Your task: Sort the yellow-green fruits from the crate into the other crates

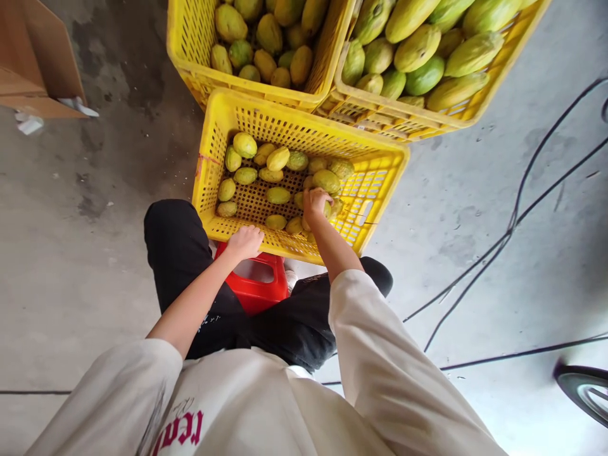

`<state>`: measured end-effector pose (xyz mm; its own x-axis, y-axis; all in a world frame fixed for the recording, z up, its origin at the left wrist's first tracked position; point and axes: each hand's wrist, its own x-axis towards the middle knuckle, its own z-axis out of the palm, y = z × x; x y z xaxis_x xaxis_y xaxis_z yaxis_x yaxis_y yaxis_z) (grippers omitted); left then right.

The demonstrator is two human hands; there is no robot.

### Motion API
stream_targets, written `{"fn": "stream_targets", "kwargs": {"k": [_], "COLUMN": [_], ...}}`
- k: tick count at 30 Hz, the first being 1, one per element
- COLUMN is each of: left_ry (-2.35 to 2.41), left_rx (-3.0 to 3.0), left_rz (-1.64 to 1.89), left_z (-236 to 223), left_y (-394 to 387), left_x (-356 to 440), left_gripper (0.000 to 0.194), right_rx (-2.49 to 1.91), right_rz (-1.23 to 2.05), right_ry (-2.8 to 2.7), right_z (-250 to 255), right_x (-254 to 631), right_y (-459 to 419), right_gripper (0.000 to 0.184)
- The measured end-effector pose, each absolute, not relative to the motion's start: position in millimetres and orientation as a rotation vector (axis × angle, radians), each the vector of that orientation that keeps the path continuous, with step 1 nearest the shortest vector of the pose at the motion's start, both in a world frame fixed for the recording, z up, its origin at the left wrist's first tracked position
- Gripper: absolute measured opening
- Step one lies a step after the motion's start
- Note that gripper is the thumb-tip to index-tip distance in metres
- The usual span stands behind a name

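Note:
In front of my knees is a yellow plastic crate (304,130) with a single, partly heaped layer of yellow-green mangoes, loose on its left and piled on its right. My left hand (246,242) rests on the crate's near rim, fingers curled over the edge. Inside the crate, my right hand (317,202) reaches down to the pile on the right. Its fingers are bent around a mango, mostly hidden under the hand. Just beyond these fingers lies another mango (327,181). A spaced-out mango (278,195) lies left of my right hand.
Two more yellow crates stand behind, one with smaller mangoes (269,33) at left, another with larger fruit (418,48) at right. A red stool (256,292) shows between my legs. Black cables (513,227) cross the concrete floor at right. A cardboard box (40,57) stands upper left.

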<state>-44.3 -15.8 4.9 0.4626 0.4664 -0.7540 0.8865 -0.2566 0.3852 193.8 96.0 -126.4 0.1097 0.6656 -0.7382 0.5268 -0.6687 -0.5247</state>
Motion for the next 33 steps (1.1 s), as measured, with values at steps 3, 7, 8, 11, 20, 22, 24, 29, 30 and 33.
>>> {"fn": "stream_targets", "kwargs": {"k": [3, 7, 8, 11, 20, 22, 24, 29, 30, 33], "left_ry": [1.155, 1.175, 1.172, 1.154, 1.19, 1.217, 1.193, 1.008, 1.05, 1.274], "left_rx": [1.86, 1.846, 1.854, 1.884, 1.819, 1.587, 1.267, 0.984, 0.934, 0.634], "left_rz": [-0.621, -0.607, -0.619, -0.652, -0.439, -0.155, 0.188, 0.769, 0.827, 0.942], "left_z": [5, 6, 7, 7, -4, -7, -7, 20, 28, 51], "left_y": [-16, -13, -12, -10, 0, 1, -3, -42, -51, -68], "left_x": [-44, -44, -43, -42, -58, -58, -52, -33, -30, -26], "left_gripper": [0.046, 0.046, 0.047, 0.053, 0.065, 0.093, 0.109, 0.086, 0.073, 0.041], "right_rx": [-2.436, -2.65, -2.661, -2.591, -1.834, -1.638, -1.463, -1.206, -1.182, -1.155], "right_rz": [1.291, 1.035, 1.05, 1.251, 1.693, 1.733, 1.747, 1.871, 1.879, 1.937], "right_ry": [-1.316, -1.633, -1.664, -1.629, -0.938, -0.757, -0.634, -0.418, -0.389, -0.392], "right_z": [-136, -139, -137, -125, -30, -10, 3, 14, 15, 21], "right_x": [186, 184, 187, 205, 249, 237, 216, 156, 147, 133], "right_y": [94, 92, 93, 100, 29, -3, -33, -82, -87, -96], "right_gripper": [0.026, 0.021, 0.019, 0.013, 0.069, 0.075, 0.076, 0.069, 0.065, 0.054]}}
